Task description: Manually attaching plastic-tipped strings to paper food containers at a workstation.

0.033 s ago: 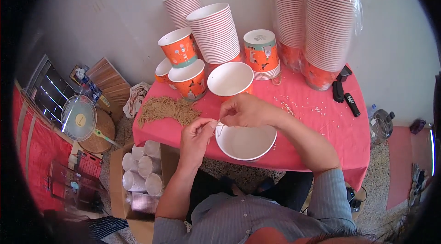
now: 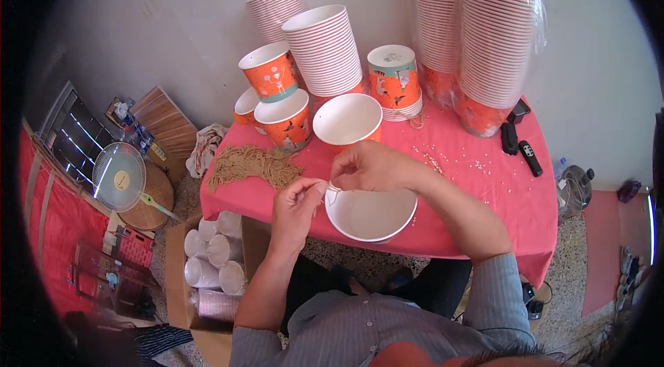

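Note:
A white-lined paper bucket (image 2: 373, 215) sits at the near edge of the pink-covered table. Over its left rim, my left hand (image 2: 294, 213) pinches a thin pale string (image 2: 334, 191) between thumb and fingertips. Beside it, my right hand (image 2: 373, 168) reaches across the bucket, fingers closed on the same string. Something small and white shows at the fingertips, too small to name. A bundle of tan strings (image 2: 254, 166) lies on the table left of my hands. Just beyond my right hand stands another open paper bucket (image 2: 348, 119).
Orange patterned buckets (image 2: 283, 121) and a tall bucket stack (image 2: 321, 52) stand behind. Plastic-wrapped stacks (image 2: 494, 42) rise at the back right. Small white bits (image 2: 436, 160) are scattered near a black remote (image 2: 530, 158). A carton (image 2: 181, 270) of wrapped cups stands lower left.

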{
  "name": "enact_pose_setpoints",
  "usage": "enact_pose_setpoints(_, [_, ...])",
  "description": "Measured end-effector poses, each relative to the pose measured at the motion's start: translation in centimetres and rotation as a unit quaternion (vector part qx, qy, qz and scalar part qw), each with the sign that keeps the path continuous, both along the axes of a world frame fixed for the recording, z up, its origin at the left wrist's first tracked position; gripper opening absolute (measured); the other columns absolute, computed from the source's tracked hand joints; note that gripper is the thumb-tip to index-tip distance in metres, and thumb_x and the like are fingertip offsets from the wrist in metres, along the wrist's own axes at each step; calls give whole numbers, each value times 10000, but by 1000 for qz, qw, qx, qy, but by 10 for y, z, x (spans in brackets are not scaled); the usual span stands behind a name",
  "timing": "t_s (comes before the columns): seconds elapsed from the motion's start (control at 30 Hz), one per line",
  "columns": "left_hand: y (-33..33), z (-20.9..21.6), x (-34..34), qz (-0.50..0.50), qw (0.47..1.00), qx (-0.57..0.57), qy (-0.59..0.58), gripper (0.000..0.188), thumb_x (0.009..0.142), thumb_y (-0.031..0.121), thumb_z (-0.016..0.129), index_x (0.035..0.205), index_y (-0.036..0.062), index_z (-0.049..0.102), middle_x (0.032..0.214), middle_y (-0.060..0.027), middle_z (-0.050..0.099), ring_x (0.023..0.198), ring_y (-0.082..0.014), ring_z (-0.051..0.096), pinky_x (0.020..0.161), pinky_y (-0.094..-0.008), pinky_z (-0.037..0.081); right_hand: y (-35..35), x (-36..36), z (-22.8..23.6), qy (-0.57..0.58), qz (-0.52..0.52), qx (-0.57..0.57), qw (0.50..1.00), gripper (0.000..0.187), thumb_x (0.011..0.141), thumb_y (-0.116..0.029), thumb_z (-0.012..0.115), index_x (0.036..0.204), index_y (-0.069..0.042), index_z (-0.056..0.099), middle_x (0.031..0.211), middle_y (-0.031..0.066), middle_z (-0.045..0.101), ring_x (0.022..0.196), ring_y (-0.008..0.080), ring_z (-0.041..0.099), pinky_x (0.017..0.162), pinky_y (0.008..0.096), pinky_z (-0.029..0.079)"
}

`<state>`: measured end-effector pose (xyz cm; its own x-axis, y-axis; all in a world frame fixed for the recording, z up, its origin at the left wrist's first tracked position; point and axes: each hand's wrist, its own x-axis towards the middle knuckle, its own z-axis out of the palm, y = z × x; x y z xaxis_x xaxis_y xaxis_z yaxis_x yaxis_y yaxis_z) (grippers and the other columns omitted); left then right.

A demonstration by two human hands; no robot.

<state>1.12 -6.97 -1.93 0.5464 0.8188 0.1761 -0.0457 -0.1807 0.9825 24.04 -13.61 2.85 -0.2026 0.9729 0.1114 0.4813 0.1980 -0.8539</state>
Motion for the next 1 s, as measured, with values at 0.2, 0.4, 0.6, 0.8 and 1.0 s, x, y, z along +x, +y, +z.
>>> enact_pose_setpoints(0.2, [-3, 1, 3, 7, 1000, -15, -23, 153, 1033, 150, 728, 1100, 27, 792, 818, 55, 660, 691, -19, 520, 612, -209, 381, 3, -3, -7, 22, 4, 4, 1000, 186, 955, -166, 740, 1050, -12, 784, 854, 24, 757, 776, 90, 683, 703, 297, 548])
enact_pose_setpoints(0.4, [-1, -3, 3, -7, 999, -32, -33, 157, 1027, 154, 733, 1079, 22, 799, 828, 40, 685, 706, -27, 536, 633, -217, 398, 7, -5, -13, 19, -47, 46, 998, 124, 931, -124, 758, 991, -15, 755, 822, 32, 737, 771, 109, 680, 699, 322, 551])
enact_pose_setpoints(0.6, [1, -7, 5, -4, 997, -49, -59, 171, 1022, 177, 740, 1076, 24, 795, 833, 31, 693, 727, -30, 560, 658, -218, 413, -1, -8, -8, -47, -44, 92, 994, 103, 899, -101, 777, 971, -32, 753, 835, 77, 751, 792, 171, 719, 720, 356, 568])
enact_pose_setpoints(0.8, [-1, -8, 9, 2, 996, -53, -73, 155, 1023, 162, 721, 1037, 19, 781, 855, 8, 713, 757, -71, 608, 694, -249, 446, -3, -9, -5, -70, -42, 85, 993, 170, 877, -185, 802, 1000, -67, 802, 894, 118, 786, 859, 245, 762, 784, 400, 588])
enact_pose_setpoints(1.0, [0, -11, 9, 12, 994, -61, -87, 163, 1010, 188, 736, 1026, 31, 775, 853, 4, 715, 770, -80, 623, 720, -260, 454, -7, -12, 1, -94, -56, 81, 991, 201, 866, -251, 811, 974, -81, 793, 892, 123, 785, 879, 289, 771, 801, 435, 589])
